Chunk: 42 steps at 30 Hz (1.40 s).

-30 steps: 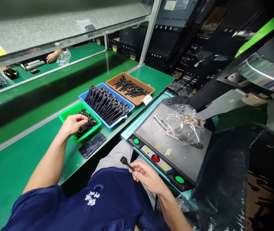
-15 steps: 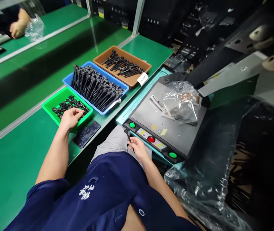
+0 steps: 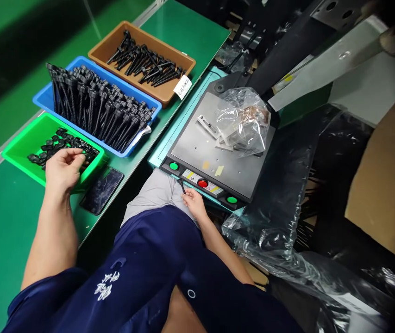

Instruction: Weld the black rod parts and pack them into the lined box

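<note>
Right now, the right hand has its fingertips closed on a black rod, whose head end sticks out towards eleven o'clock over the lap. With only a fingertip hold, a slip or a knock could drop it onto the trousers or the floor.

The left hand dips over the green bin, thumb and fingers curled nearly together; whether they pinch a part I cannot tell. The small parts there are dark and jumbled, so picking two, or one wrong way round, seems the likeliest slip.

At four o'clock from that hand the phone lies just beside the bin, near the bench edge; a careless wrist could push it off.

At one o'clock the blue bin is heaped above its rim with rods, so a bump could spill some. Beyond it, at two o'clock, the brown bin holds look-alikes, and careless placing could mix the lots.

From the right hand, the red button sits close at one o'clock and a green button at three; a stray elbow could press either.
</note>
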Each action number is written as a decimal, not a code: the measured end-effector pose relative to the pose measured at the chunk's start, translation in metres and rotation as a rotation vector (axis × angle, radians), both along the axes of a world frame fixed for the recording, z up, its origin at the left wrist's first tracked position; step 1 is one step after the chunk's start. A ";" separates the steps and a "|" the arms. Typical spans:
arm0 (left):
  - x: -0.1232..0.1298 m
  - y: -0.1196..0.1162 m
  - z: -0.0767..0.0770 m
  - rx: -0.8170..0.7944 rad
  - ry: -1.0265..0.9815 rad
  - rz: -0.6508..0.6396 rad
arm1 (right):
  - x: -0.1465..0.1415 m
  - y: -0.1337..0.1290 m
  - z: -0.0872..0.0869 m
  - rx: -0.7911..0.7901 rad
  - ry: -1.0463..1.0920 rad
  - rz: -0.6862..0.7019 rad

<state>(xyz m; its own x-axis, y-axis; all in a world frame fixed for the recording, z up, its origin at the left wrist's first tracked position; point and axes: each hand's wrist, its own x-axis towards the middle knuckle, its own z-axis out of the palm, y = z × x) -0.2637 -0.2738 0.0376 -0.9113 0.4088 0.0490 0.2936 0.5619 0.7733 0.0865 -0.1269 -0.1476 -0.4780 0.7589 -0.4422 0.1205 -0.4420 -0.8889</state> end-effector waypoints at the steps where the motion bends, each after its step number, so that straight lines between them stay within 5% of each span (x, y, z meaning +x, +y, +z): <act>1: 0.000 0.001 0.000 0.031 -0.014 0.000 | 0.002 -0.002 -0.002 -0.013 0.002 0.003; 12: -0.005 0.000 -0.005 0.088 -0.003 -0.002 | 0.010 -0.003 -0.009 -0.061 -0.025 0.012; 18: 0.015 -0.002 0.015 0.121 0.025 -0.043 | -0.009 -0.011 0.023 -0.011 0.049 0.165; 22: 0.069 0.010 0.026 0.122 -0.161 -0.270 | -0.028 -0.019 0.071 0.095 0.188 0.317; 27: 0.131 0.039 0.008 0.302 -0.335 -0.593 | -0.040 -0.019 0.113 0.243 0.289 0.347; 33: 0.148 0.060 -0.014 0.478 -0.452 -0.772 | -0.028 -0.011 0.121 0.331 0.248 0.317; 38: 0.145 0.069 -0.006 0.308 -0.430 -0.886 | -0.012 -0.007 0.126 0.528 0.153 0.195; 42: 0.148 0.081 0.004 0.263 -0.230 -1.042 | 0.002 -0.001 0.131 0.469 0.165 0.230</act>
<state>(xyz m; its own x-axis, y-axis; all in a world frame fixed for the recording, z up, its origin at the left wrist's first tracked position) -0.1161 -0.1926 0.0415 -0.1233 0.9850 0.1205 0.3618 -0.0685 0.9297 0.0881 -0.1274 -0.0168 -0.6893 0.7244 0.0133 0.0098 0.0277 -0.9996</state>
